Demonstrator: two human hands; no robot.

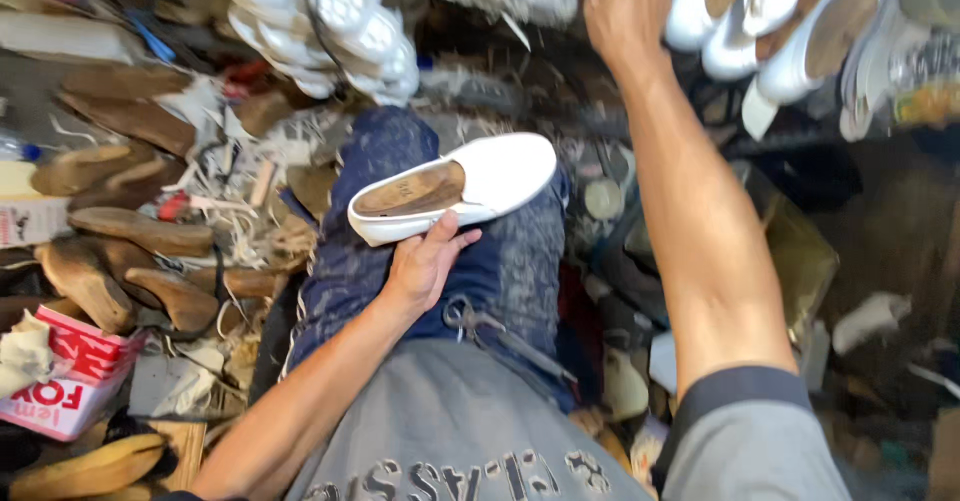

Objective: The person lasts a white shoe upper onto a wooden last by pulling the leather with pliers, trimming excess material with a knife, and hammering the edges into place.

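My left hand point(425, 261) grips a white slip-on shoe point(500, 176) with a tan insole, holding it from beneath over my lap in dark blue patterned trousers point(390, 161). My right hand point(625, 1) is stretched up and forward to the top edge of the view, beside a cluster of white shoes point(770, 21) with tan insoles. Its fingers run out of the frame, so whether they hold anything is hidden.
Wooden shoe lasts point(120, 241) lie piled at the left among scraps and cord. More white shoes and soles point(330, 21) are stacked at top centre. A red and white carton point(70, 376) sits lower left. Dark clutter fills the floor at right.
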